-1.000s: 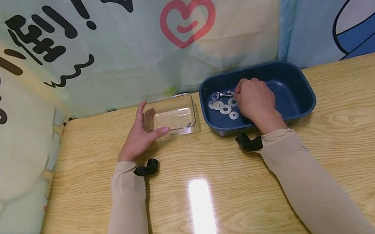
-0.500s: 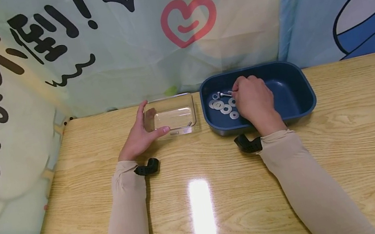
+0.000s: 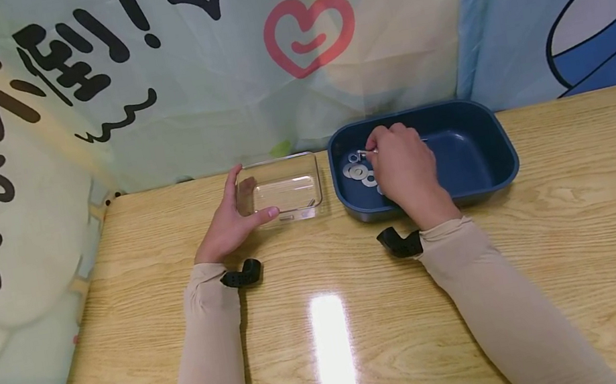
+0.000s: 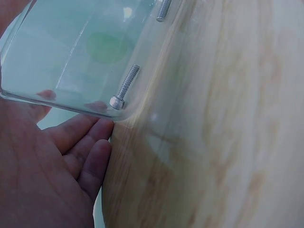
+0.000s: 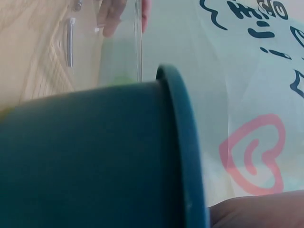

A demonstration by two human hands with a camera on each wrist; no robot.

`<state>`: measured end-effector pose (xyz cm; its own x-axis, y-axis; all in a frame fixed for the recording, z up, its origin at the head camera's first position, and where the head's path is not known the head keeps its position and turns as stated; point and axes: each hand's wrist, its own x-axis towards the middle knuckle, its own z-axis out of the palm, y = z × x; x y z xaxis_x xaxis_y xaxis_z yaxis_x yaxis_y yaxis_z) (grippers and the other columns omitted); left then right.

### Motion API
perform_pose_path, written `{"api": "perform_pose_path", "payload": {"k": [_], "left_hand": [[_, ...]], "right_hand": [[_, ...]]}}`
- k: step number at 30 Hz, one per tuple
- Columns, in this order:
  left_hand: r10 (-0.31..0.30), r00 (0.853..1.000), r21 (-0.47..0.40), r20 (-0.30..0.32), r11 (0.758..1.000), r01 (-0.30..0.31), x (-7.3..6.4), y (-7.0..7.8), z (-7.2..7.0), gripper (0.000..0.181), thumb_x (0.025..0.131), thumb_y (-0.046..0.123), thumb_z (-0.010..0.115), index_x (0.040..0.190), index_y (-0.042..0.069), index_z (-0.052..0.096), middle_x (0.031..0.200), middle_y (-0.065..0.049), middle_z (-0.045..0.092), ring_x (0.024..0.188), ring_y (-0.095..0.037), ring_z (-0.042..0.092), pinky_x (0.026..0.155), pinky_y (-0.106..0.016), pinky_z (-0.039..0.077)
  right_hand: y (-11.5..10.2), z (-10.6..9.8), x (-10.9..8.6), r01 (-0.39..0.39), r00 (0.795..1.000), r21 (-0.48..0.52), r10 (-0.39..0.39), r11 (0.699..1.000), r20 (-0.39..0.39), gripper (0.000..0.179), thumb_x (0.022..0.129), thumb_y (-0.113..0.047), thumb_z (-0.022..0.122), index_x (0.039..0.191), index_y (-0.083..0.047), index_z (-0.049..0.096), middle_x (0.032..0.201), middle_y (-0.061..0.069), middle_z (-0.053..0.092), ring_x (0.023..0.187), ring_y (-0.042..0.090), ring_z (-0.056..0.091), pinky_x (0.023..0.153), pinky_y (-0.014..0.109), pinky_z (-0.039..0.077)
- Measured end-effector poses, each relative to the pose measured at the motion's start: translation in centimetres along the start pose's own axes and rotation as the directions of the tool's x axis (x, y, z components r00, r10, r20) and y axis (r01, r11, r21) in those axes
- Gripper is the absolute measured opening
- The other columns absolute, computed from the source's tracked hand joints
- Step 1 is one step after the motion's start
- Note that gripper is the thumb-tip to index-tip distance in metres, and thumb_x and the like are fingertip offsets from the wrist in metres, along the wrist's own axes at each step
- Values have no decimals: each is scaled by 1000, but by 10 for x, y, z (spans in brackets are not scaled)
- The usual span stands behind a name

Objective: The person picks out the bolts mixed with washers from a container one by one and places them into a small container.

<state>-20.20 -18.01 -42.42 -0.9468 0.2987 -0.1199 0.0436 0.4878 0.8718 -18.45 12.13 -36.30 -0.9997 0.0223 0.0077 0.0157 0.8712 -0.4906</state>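
My left hand (image 3: 228,227) grips a clear plastic box (image 3: 279,165), its thumb along the front side and its fingers at the left end. In the left wrist view, a socket-head bolt (image 4: 127,85) lies inside the box near a corner, with part of a second bolt (image 4: 163,10) farther along. My right hand (image 3: 406,170) is down in the dark blue basin (image 3: 491,151), fingers curled, pinching at a metal bolt (image 3: 364,153); the fingertips are partly hidden. Flat washers (image 3: 358,172) lie in the basin's left part, some covered by the hand.
Box and basin stand side by side at the back of the wooden table (image 3: 282,332), with a narrow gap between them. Directly behind hangs a printed cloth (image 3: 378,24). The basin's wall (image 5: 95,156) fills much of the right wrist view.
My right hand has shifted left inside the basin, and now covers more of the washers and bolts. My left hand and the clear box stay in place.
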Motion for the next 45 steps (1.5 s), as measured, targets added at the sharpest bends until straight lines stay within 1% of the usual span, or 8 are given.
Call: {"api": "perform_pose_path", "payload": {"k": [5, 8, 17, 25, 31, 35, 42, 45], "left_hand": [[-1, 1000, -4, -5, 1000, 1, 0, 0, 0, 108, 88, 36, 80, 162, 25, 3, 160, -7, 35, 151, -25, 23, 118, -54, 19], [-2, 1000, -4, -7, 1000, 2, 0, 0, 0, 107, 88, 35, 80, 162, 25, 4, 160, -7, 35, 151, -25, 23, 119, -54, 18], [-6, 1000, -6, -1, 1000, 6, 0, 0, 0, 107, 88, 35, 80, 162, 24, 3, 160, -7, 35, 151, -24, 21, 119, -53, 18], [-5, 1000, -13, -2, 1000, 5, -1, 0, 0, 107, 88, 35, 80, 162, 24, 4, 160, -7, 35, 151, -24, 22, 119, -53, 18], [-3, 1000, -13, 1, 1000, 3, -1, 0, 0, 107, 88, 35, 79, 163, 24, 3, 160, -7, 35, 151, -25, 22, 119, -53, 18], [-2, 1000, -9, 1, 1000, 2, -1, 0, 0, 107, 88, 35, 79, 162, 25, 3, 160, -7, 35, 151, -24, 22, 119, -52, 19], [3, 1000, -10, 4, 1000, -3, -1, 1, -1, 106, 88, 34, 79, 162, 25, 4, 160, -6, 35, 151, -23, 21, 119, -51, 19], [3, 1000, -9, 4, 1000, -3, -1, 1, -1, 106, 88, 35, 79, 162, 25, 4, 160, -6, 35, 151, -23, 21, 119, -51, 19]], "right_hand": [[-5, 3, -2, 46, 998, 12, -45, 999, -39, 19, 105, -15, 55, 112, 0, 65, 113, 23, 57, 108, 41, 52, 84, 59, 49], [-9, 5, -4, 67, 997, 14, -67, 998, -49, 19, 105, -15, 56, 112, -1, 66, 113, 23, 58, 107, 41, 53, 85, 59, 49], [-18, 15, -7, 141, 988, 5, -140, 990, -72, 19, 104, -16, 57, 111, -1, 67, 112, 21, 60, 105, 38, 54, 85, 52, 50], [-25, 20, -9, 174, 981, 14, -172, 985, -86, 18, 103, -17, 58, 111, -2, 67, 113, 20, 60, 106, 37, 54, 87, 53, 50], [-30, 25, -12, 194, 977, 17, -191, 981, -96, 16, 103, -16, 60, 108, -3, 68, 112, 18, 60, 106, 37, 55, 85, 53, 50], [-33, 28, -13, 223, 969, 18, -220, 975, -114, 15, 102, -16, 62, 107, -5, 69, 110, 17, 61, 105, 36, 55, 81, 53, 50], [-36, 33, -15, 278, 955, 23, -274, 960, -112, 15, 100, -15, 64, 108, -4, 70, 109, 16, 61, 103, 34, 55, 85, 48, 49], [-38, 35, -17, 299, 948, 17, -295, 954, -115, 14, 100, -16, 65, 107, -4, 70, 107, 16, 61, 101, 33, 55, 85, 47, 49]]}}
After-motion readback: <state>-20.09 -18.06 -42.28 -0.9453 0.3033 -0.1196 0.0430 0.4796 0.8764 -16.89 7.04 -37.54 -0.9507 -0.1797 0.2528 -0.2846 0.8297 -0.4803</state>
